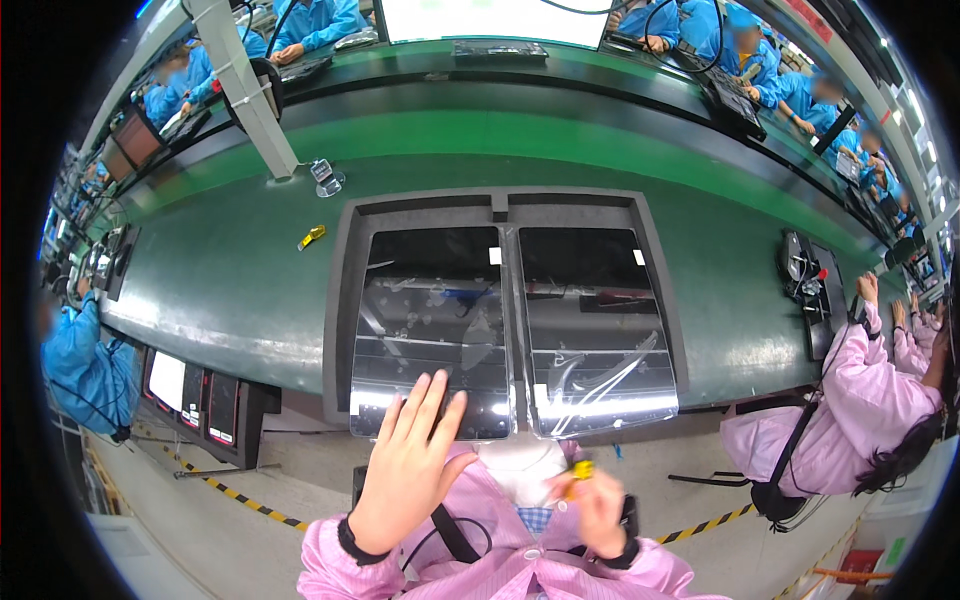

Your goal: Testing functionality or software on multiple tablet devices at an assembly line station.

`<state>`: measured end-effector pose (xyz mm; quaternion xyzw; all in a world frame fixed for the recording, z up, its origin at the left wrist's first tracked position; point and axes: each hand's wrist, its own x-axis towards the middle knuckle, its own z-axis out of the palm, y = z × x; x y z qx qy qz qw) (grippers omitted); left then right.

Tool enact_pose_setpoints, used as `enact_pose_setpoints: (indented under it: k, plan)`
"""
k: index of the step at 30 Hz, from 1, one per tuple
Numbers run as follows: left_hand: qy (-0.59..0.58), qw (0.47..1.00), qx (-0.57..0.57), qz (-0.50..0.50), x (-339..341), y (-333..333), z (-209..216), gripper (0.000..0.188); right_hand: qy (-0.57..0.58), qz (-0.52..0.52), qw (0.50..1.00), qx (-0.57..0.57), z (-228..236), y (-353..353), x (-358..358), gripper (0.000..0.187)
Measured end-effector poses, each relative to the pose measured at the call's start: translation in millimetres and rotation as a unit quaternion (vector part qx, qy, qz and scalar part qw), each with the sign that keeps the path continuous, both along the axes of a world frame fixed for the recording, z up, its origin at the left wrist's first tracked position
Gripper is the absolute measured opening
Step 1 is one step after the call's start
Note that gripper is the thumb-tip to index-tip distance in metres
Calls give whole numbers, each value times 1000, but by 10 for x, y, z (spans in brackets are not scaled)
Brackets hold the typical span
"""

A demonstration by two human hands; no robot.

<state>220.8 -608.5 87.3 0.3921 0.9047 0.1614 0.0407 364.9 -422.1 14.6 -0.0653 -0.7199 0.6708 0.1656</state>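
Two black flat screen panels lie side by side in a dark grey foam tray (342, 290). Clear film wrinkles over the right panel (585, 310); pale patches and reflections mark the left panel (430, 320). My left hand (412, 460) is open, fingers stretched over the near edge of the left panel; whether it presses or hovers I cannot tell. Close to my body, past the tray's near side, my right hand (597, 505) is closed round a small yellow piece (582, 469), its kind unclear. White labels sit at the panels' corners.
On the green bench (220, 290) lie a small yellow object (312, 237) and a clear stand (326, 178). A grey post (240, 90) rises behind them. Black equipment (815, 285) stands at right. Co-workers in blue and pink sit around; a rack (210, 405) stands lower left.
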Motion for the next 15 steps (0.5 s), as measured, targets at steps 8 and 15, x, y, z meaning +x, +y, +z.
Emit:
enact_pose_setpoints:
  k: [8,15]
  plan:
    - [-16,992,-27,-125,-208,377,-175,62,-9,-135,946,296,288,1206,-683,25]
    - [8,997,12,-77,-105,362,-313,66,20,-90,951,296,235,1299,-762,25]
